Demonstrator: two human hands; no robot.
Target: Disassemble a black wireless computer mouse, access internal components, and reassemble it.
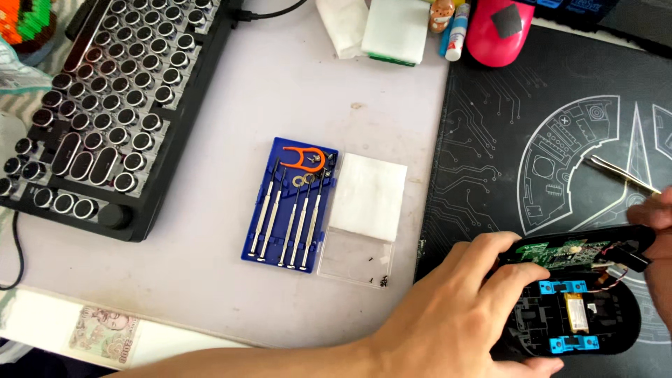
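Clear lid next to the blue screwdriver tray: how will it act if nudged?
The clear lid looks thin and flat, so probably light and quick to slide on the smooth desk. The tiny black screws resting on it would likely scatter or roll. The folded white tissue adds little weight.

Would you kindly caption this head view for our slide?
Left hand steadies an opened black device while right hand holds tweezers; screwdriver set nearby.

At my ten o'clock lies a blue rectangular screwdriver case (288, 204), its clear plastic lid (355, 259) open flat beside it.
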